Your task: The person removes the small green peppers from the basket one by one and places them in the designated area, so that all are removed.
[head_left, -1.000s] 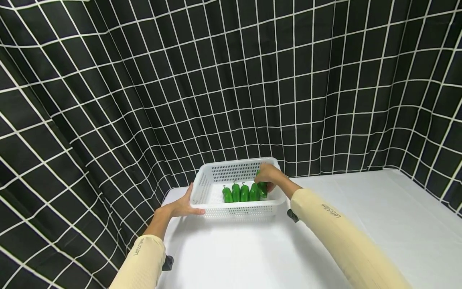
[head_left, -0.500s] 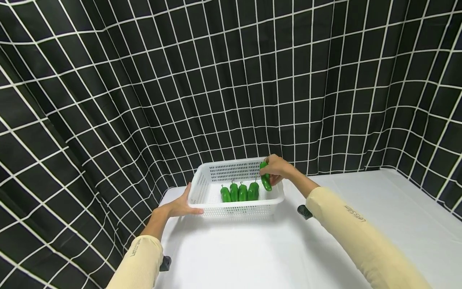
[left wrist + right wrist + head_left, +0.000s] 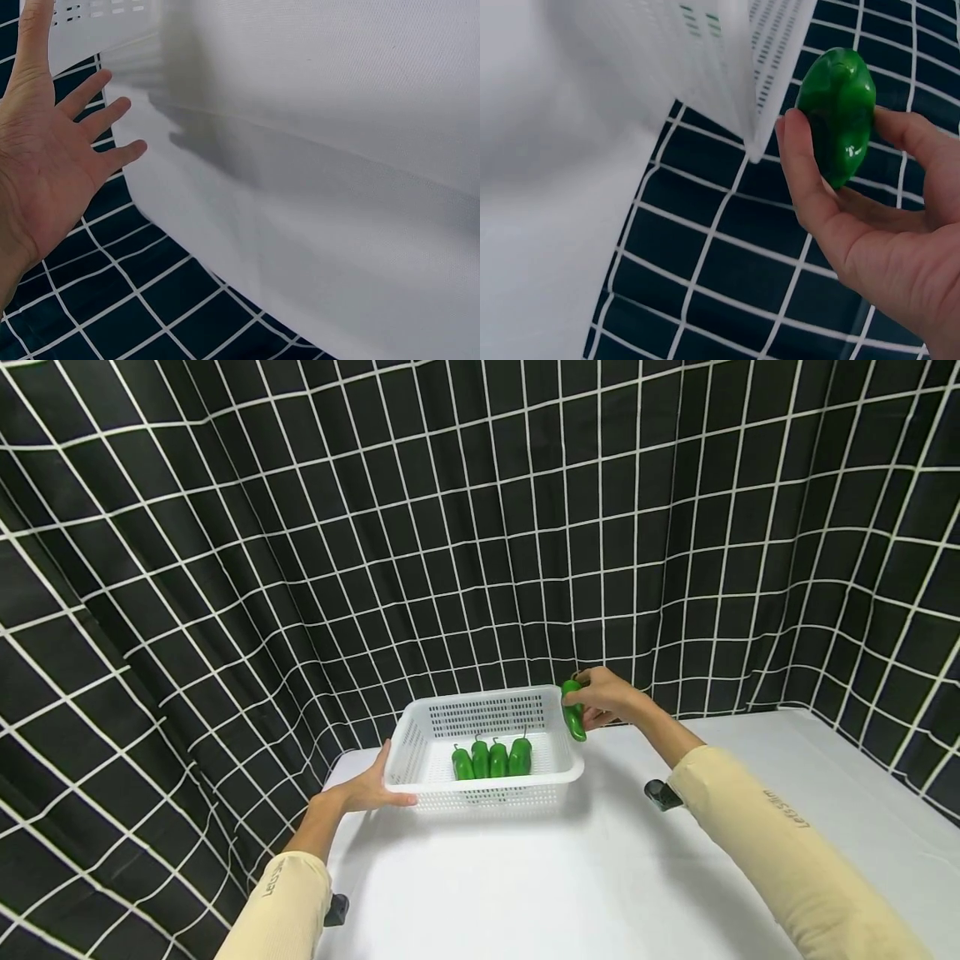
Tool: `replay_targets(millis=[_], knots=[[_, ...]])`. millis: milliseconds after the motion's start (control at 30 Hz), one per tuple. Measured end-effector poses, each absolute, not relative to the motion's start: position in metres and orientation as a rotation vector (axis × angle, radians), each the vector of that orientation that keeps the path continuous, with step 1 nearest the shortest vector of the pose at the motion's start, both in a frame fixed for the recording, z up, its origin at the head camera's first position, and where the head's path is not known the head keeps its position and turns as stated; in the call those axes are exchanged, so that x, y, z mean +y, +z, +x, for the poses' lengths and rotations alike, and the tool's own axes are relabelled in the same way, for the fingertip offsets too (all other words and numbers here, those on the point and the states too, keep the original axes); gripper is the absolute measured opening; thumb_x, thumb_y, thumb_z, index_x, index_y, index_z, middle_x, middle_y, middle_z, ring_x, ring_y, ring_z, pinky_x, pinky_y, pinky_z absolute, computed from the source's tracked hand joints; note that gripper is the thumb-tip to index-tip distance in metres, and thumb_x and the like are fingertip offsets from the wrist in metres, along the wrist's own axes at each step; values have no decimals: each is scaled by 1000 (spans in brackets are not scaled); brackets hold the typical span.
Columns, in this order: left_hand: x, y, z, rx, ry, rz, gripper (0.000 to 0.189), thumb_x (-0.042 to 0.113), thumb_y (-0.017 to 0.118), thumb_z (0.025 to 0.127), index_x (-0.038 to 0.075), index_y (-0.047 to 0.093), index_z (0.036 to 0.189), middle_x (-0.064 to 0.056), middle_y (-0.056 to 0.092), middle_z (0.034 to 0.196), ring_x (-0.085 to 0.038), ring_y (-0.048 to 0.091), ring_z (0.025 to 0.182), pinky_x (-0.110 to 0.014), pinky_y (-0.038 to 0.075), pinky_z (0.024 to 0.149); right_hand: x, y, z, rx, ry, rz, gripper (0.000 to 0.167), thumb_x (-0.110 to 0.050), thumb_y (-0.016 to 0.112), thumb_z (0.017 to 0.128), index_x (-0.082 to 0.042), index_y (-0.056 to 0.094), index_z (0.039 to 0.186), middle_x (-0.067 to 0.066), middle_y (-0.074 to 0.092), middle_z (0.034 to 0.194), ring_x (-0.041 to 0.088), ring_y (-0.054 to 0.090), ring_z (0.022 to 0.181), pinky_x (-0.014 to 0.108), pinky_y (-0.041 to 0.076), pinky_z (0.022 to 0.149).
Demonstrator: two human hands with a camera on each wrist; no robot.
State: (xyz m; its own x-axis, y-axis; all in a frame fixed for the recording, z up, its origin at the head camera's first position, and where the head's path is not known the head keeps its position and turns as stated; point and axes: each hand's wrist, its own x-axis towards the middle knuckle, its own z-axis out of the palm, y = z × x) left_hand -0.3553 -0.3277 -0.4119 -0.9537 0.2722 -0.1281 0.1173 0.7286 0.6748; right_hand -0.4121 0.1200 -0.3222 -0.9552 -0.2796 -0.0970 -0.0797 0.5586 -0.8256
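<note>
Here, a white basket holds four peppers, left hand spread against it, right hand pinching another pepper.

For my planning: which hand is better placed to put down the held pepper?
Likely the right hand: it holds the pepper beside the basket; the left hand is at its opposite end.

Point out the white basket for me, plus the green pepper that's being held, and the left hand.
White basket (image 3: 484,783): head view, on its front rim.
Held green pepper (image 3: 840,112): right wrist view, mid-body.
Left hand (image 3: 54,154): left wrist view, on the palm.
</note>
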Motion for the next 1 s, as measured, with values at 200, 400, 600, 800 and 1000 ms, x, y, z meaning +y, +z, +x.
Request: replay_targets(millis=[200, 400, 600, 800, 1000], knots=[[-328, -414, -355, 2712, 1032, 333, 143, 41, 90, 79, 4, -19, 164, -30, -8, 173, -51, 12, 161, -66, 12, 129, 137, -324, -415, 2543, -1377, -248, 80, -21, 63, 102, 12, 20, 160, 10, 66, 89, 11, 69, 66, 36, 65, 81], [-329, -414, -358, 2713, 1044, 318, 148, 43, 92, 76, 6, -20, 164, -32, -3, 173, -52, 17, 159, -67, 14, 128, 151, -327, -418, 2501, -1419, -194, 81, -21, 61, 102, 8, 16, 163, 9, 66, 86, 8, 68, 64, 36, 65, 82], [-332, -412, -358, 2717, 1027, 313, 149, 44, 93, 75, 7, -21, 164, -32, 2, 173, -52, 21, 158, -67, 16, 128, 159, -345, -423, 2459, -1409, -168, 81, -18, 62, 101, 11, 16, 162, 5, 62, 78, 7, 62, 58, 36, 64, 81], [-331, -412, -358, 2715, 1015, 304, 148, 43, 93, 76, 7, -21, 164, -32, 0, 173, -52, 19, 159, -66, 14, 128, 165, -371, -431, 2376, -1447, -97, 81, -15, 63, 99, 10, 18, 161, 4, 60, 76, 12, 63, 65, 38, 64, 83], [-331, -413, -358, 2702, 1045, 312, 148, 39, 93, 76, 6, -21, 164, -32, -1, 173, -52, 17, 159, -66, 12, 129, 163, -398, -433, 2357, -1415, -25, 79, -15, 64, 98, 6, 20, 160, 11, 61, 83, 19, 63, 74, 38, 63, 83]])
